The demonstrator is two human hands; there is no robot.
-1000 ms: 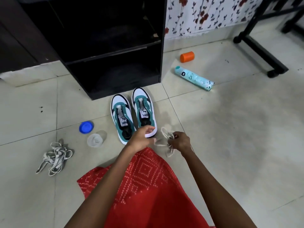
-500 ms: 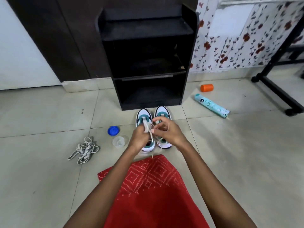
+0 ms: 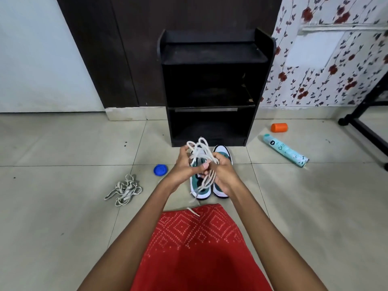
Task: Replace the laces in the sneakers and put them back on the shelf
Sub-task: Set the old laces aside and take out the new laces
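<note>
Untangling the white lace (image 3: 201,153), the left hand (image 3: 184,168) and right hand (image 3: 223,175) are pinching its loops with curled fingers above the teal sneakers (image 3: 202,191); next, probably freeing one tip for threading.

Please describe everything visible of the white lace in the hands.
The white lace is a flat, cloth-like cord bunched in tangled loops. The left hand and right hand both grip it above the sneakers. Loops stick up over the hands; a strand hangs down toward the red cloth.
</note>
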